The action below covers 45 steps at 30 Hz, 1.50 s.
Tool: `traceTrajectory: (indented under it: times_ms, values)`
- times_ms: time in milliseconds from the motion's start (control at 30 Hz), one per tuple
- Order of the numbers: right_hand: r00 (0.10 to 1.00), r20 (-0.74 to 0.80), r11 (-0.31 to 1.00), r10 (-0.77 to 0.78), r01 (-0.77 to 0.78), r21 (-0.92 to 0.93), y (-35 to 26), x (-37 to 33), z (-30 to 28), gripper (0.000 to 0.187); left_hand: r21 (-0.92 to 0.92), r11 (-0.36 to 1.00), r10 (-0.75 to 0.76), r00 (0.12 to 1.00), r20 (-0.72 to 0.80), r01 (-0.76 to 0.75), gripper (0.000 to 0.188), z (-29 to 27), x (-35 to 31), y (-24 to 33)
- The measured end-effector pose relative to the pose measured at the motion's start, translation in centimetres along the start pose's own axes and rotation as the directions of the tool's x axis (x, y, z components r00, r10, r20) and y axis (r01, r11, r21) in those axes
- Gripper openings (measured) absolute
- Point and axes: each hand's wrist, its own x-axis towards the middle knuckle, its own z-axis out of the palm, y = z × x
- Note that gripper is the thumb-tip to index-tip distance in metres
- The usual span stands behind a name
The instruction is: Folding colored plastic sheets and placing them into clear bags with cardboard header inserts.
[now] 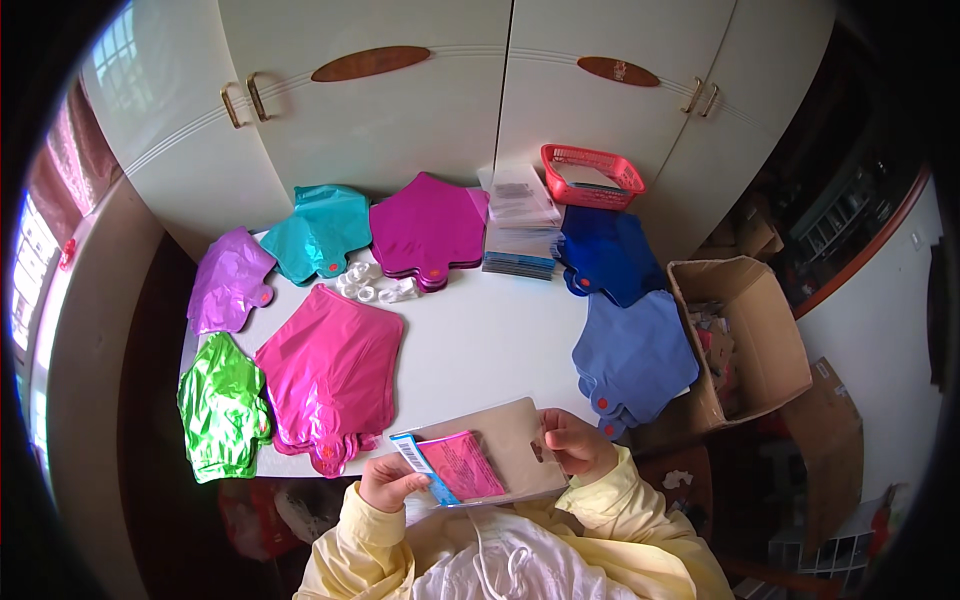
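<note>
Over the table's near edge I hold a clear plastic bag with a grey-brown card back, a blue printed strip and a folded pink foil piece inside. My left hand pinches the bag's left end at the blue strip, thumb on top. At the opposite end, beside a cut-out hole, my right hand grips the bag's edge. Nearest to my left hand lies a stack of flat pink star-shaped foil balloons. A blue-grey stack lies beyond my right hand.
Green, lilac, teal, magenta and dark blue foil stacks ring the white table. White ribbon rolls, stacked packaging bags and a red basket stand behind; an open carton is at right.
</note>
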Motion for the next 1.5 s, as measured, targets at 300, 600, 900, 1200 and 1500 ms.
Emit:
traceTrajectory:
  times_ms: [300,600,900,1200,1500]
  values:
    - [0.996,0.079,0.997,-0.039,0.034,0.073,0.5,0.0,0.3,0.044,-0.011,1.0,-0.002,1.0,-0.013,0.002,0.005,-0.2,-0.1,-0.6]
    - [0.986,0.162,0.999,0.029,-0.024,-0.03,0.6,0.1,-1.5,0.049,0.037,0.998,0.051,0.999,-0.012,-0.051,0.005,-0.3,-0.3,-0.4]
    - [0.984,0.066,0.981,-0.164,0.155,0.119,1.8,0.8,-0.3,0.035,-0.013,0.999,0.046,0.999,-0.005,-0.046,0.005,-0.1,-0.2,-0.7]
    - [0.973,0.017,0.953,-0.229,0.22,0.207,1.7,1.4,0.6,0.029,0.014,0.998,0.064,0.998,-0.018,-0.063,0.006,-0.6,-0.3,-1.1]
    - [0.934,-0.047,0.933,-0.354,0.356,0.051,0.4,1.6,0.8,0.027,0.003,0.993,0.118,0.989,-0.09,-0.119,0.009,-0.1,-0.3,-1.0]
